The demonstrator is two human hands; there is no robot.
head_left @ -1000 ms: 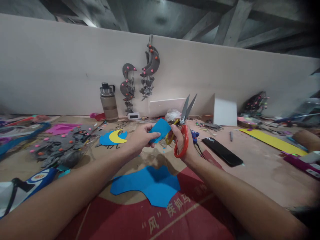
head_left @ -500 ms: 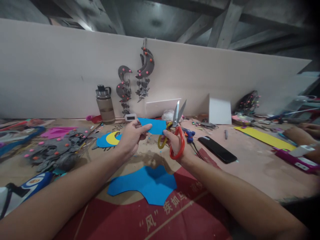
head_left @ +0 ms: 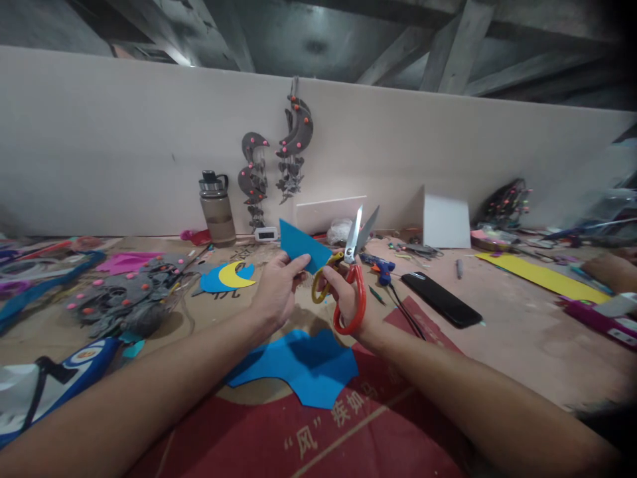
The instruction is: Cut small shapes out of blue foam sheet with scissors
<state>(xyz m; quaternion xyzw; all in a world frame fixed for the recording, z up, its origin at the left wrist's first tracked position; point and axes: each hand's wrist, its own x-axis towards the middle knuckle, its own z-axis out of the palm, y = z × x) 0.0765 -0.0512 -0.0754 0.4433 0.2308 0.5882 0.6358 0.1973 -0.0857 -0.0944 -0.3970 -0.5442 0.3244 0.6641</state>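
My left hand (head_left: pixel 279 285) pinches a piece of blue felt-like sheet (head_left: pixel 300 247) between thumb and fingers, raised above the table. In my right hand (head_left: pixel 346 292) is a pair of scissors (head_left: pixel 351 320) with one red and one yellow handle loop; the blades stand apart and point up and away. The right fingertips are close to the sheet's lower right corner; whether they grip it I cannot tell. Below both hands lies a larger cut blue piece (head_left: pixel 298 365) with curved edges. Left of my left hand, a yellow crescent (head_left: pixel 233 275) rests on another blue piece (head_left: pixel 209 279).
A bottle (head_left: pixel 217 212) and a small white display (head_left: pixel 266 234) stand near the back panel. To the right are a blue glue gun (head_left: pixel 382 269), a black phone (head_left: pixel 440 300) and a yellow strip (head_left: pixel 542 275). Grey felt pieces (head_left: pixel 124 292) are heaped at left. Another person's hand (head_left: pixel 610 269) is far right.
The blue sheet in my left hand has turned, so its left corner now points up. The scissors stay in my right hand, blades apart. The view has shifted slightly left.
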